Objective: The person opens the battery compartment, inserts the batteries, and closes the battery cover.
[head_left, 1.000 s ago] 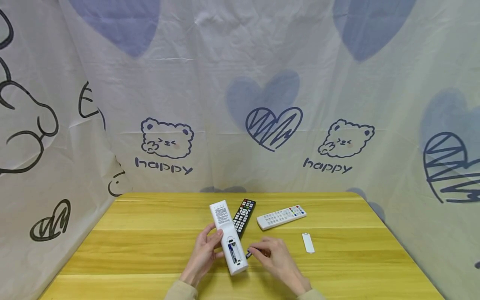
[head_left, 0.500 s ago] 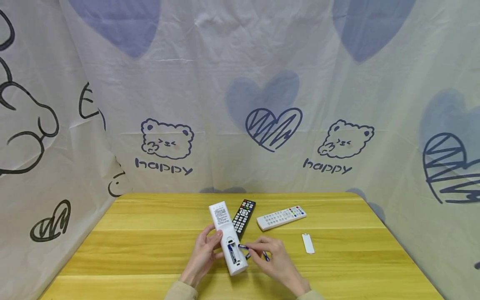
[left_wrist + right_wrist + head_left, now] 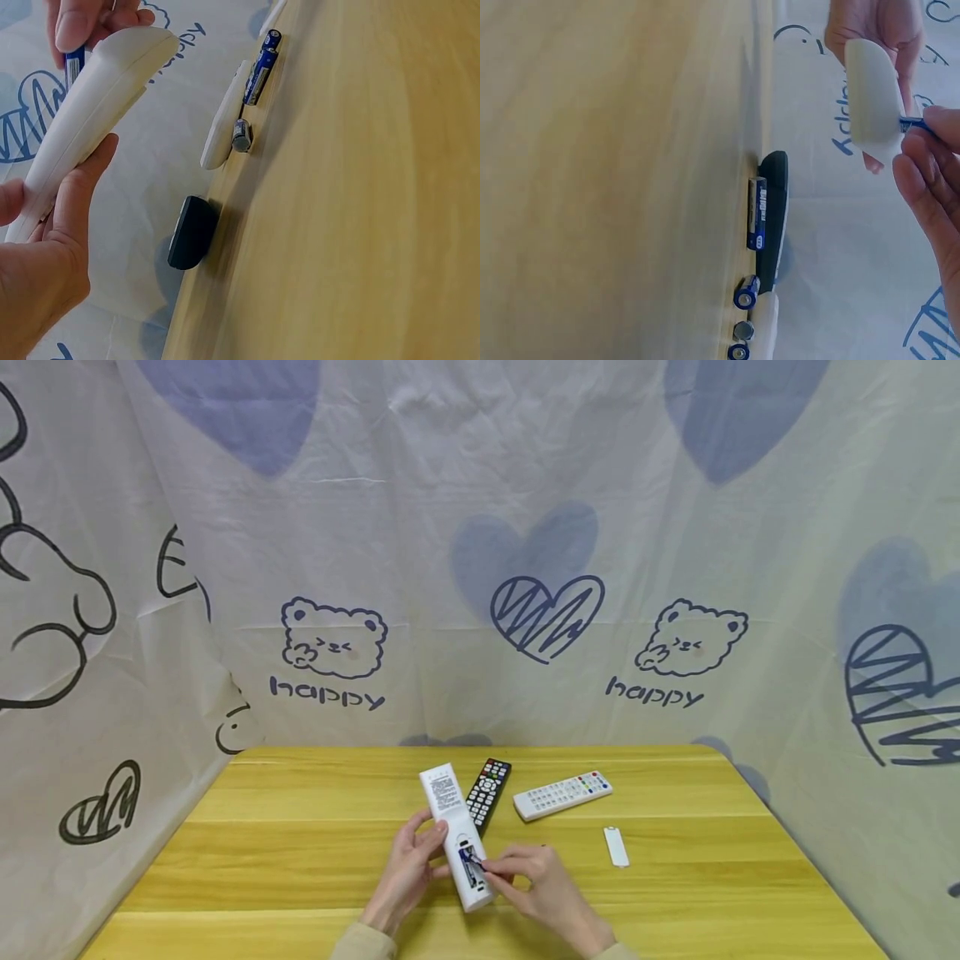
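Note:
My left hand (image 3: 405,864) holds a white remote control (image 3: 447,793) tilted above the table, its back toward the head camera. The battery compartment is uncovered, and a blue battery (image 3: 464,865) lies along its left side. Thumb and fingers of my right hand (image 3: 547,893) pinch another blue battery (image 3: 913,124), which slants with one end in over the compartment. From the left wrist view, this pinched battery (image 3: 73,69) shows between the right fingertips and the remote, partly hidden by both.
Behind the hands lie a black remote (image 3: 491,787) and a second white remote (image 3: 562,797). A white battery cover (image 3: 617,847) rests on the wooden table (image 3: 712,877) to the right. Several loose batteries (image 3: 757,214) lie near the remotes, hidden by my right hand in the head view.
My right hand has brought the pinched battery leftward from beside the white remote to its open compartment. The left hand and remote have barely moved.

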{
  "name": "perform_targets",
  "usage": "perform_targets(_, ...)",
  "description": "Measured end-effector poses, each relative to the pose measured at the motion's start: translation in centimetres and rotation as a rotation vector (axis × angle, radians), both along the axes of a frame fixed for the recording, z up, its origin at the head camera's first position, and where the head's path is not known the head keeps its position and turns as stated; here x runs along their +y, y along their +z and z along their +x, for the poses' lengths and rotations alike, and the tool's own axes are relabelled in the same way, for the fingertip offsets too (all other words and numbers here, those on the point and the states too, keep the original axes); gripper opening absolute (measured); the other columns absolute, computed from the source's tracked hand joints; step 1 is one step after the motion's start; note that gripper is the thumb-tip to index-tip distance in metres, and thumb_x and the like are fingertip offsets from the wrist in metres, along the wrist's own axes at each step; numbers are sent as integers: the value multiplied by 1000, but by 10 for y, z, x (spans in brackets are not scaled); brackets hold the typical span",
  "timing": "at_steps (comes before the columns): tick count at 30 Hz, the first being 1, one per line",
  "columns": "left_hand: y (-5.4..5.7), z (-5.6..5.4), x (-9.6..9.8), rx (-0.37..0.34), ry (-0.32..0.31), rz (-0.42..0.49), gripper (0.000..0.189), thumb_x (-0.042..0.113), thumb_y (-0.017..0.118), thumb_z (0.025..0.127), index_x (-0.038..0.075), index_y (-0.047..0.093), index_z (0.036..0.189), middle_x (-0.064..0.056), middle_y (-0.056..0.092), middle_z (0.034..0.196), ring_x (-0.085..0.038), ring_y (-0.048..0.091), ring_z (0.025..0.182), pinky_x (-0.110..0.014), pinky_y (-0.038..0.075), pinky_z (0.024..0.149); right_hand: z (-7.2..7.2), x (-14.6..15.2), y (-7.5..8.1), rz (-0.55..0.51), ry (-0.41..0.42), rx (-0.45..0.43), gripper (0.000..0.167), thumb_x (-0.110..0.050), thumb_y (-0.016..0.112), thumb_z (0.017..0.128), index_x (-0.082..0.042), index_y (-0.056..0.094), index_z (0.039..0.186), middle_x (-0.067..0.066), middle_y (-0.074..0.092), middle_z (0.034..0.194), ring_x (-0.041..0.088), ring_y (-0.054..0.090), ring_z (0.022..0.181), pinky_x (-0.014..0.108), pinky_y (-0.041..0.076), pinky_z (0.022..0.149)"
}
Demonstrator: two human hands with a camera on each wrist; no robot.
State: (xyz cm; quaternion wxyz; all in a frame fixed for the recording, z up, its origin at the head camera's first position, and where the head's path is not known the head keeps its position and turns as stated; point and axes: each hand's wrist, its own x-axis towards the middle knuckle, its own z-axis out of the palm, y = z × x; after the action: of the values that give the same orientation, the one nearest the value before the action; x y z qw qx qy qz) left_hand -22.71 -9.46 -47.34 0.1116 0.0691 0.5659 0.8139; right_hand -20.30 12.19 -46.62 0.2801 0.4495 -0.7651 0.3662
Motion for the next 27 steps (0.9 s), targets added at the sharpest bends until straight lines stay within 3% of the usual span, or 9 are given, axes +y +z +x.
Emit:
perform_targets(6, 0, 0, -1, 8, -9, -7, 54, 14, 48, 106, -6, 23, 150, -2, 74, 111, -13, 71, 94, -26, 64, 76, 2, -3, -4, 54, -36, 23, 21, 3, 82, 75, -3, 76, 94, 2, 73, 80, 1, 63, 67, 2, 51, 65)
perform_targets(10, 0, 0, -1, 7, -18, -11, 55, 14, 48, 106, -6, 22, 150, -1, 74, 109, -12, 71, 94, -26, 64, 77, 4, -5, -4, 68, -55, -35, 20, -2, 83, 76, -4, 73, 92, 0, 72, 79, -2, 60, 68, 3, 50, 64)
perform_targets(12, 0, 1, -2, 8, -28, -12, 56, 14, 49, 105, -7, 22, 150, 1, 75, 107, -12, 71, 93, -25, 64, 76, 5, -5, -4, 67, -63, -105, 19, -4, 83, 76, -5, 71, 90, 0, 71, 77, -4, 58, 68, 6, 52, 61)
perform_targets(19, 0, 1, -2, 20, -65, -12, 57, 15, 49, 105, -7, 21, 149, 6, 75, 103, -10, 71, 92, -22, 63, 73, 8, -5, 1, 27, -94, -491, 15, -9, 82, 81, -7, 68, 86, 1, 68, 74, -9, 51, 65, 15, 54, 56)
perform_targets(27, -1, -1, -2, 23, -86, -1, 57, 16, 49, 106, -7, 20, 149, 9, 76, 100, -9, 71, 91, -21, 62, 71, 10, -7, 5, 20, -162, -707, 15, -16, 82, 82, -11, 68, 86, -2, 66, 75, -5, 51, 64, 14, 50, 57)
